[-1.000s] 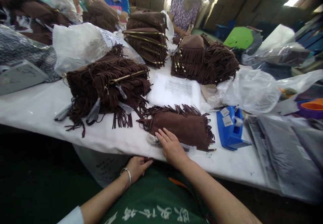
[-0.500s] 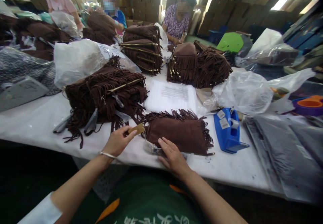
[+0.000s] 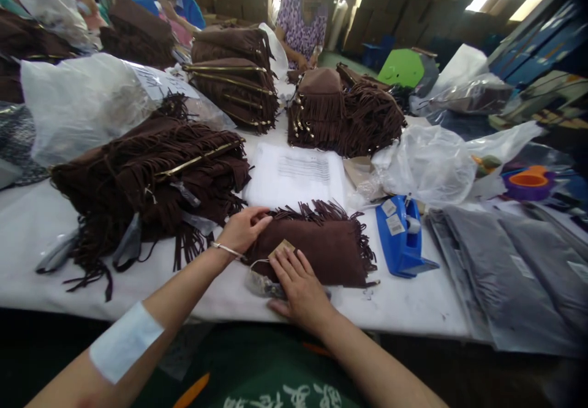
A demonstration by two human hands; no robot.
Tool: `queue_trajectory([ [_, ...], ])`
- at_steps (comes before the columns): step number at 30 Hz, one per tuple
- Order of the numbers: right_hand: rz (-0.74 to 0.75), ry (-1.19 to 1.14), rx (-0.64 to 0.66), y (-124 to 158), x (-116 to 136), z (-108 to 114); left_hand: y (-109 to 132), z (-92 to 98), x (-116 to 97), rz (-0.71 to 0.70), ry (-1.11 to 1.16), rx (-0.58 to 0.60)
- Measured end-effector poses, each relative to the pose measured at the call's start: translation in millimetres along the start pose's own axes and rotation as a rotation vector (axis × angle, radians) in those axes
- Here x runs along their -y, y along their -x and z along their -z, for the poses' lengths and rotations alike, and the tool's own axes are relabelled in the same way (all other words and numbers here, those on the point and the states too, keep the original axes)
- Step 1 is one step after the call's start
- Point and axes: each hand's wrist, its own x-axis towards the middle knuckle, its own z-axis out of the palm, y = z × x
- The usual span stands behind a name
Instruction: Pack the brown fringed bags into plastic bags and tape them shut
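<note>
Our R hand (image 3: 298, 285) lies palm-down, fingers out and near together, tips over the tan tag (image 3: 281, 246) on the brown fringed bag (image 3: 333, 245). Our L hand (image 3: 242, 235) is at the bag's left end, fingers curled; can't tell if it's pinching anything. Bag's flat on the worktop (image 3: 404, 307), right in front of us. Step in hand, we'd say: placing the tag. Next move prob. calls for R steadying tag + string (image 3: 258, 261) while L guides. Now, room: worktop's front edge runs close below R; a bare strip shows betw. bag and blue tape dispenser (image 3: 395, 242). Left's tight, w/ the fringed pile (image 3: 169, 169) near L; white sheets (image 3: 298, 172) sit just past the fringe. Far right, grey packs (image 3: 487, 267) overhang the edge.
</note>
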Motion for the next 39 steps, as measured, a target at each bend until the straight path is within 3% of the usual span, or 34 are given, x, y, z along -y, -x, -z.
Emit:
queue_trajectory([
  [2, -0.038, 0.03, 0.044, -3, -2, -10, 27, 19.5, 7, 0.098, 0.041, -0.076],
  [4, -0.05, 0.072, 0.063, -4, -5, -18, 64, 25.5, 17, 0.246, 0.152, -0.079],
  [7, -0.039, 0.159, 0.05, -6, -11, -21, 118, 9.1, 32, 0.653, 0.611, -0.011],
  [9, -0.015, 0.193, 0.033, -11, -14, -15, 138, -9.0, 36, 0.741, 0.841, 0.01],
  [12, 0.036, 0.193, -0.002, -20, -14, 7, 141, -30.3, 29, 0.687, 1.117, 0.071],
  [15, 0.056, 0.189, -0.019, -21, -7, 24, 121, -41.2, 17, 0.541, 1.37, 0.069],
  [17, 0.054, 0.201, -0.016, -16, -2, 23, 105, -45.0, 12, 0.533, 1.427, 0.027],
  [22, 0.069, 0.206, -0.029, 4, 7, -8, 78, -50.2, 19, 0.697, 1.274, -0.027],
  [29, 0.009, 0.113, -0.05, 14, 12, -15, 63, -55.8, 36, 0.551, 1.067, -0.422],
  [32, 0.018, 0.098, -0.05, 18, 11, -23, 56, -50.7, 37, 0.452, 0.982, -0.502],
  [35, -0.002, 0.08, -0.067, 22, 12, -36, 57, -46.7, 27, 0.341, 0.889, -0.381],
  [39, -0.025, -0.03, -0.036, 24, 14, -32, 67, -61.2, 8, 0.051, 0.275, 0.078],
])
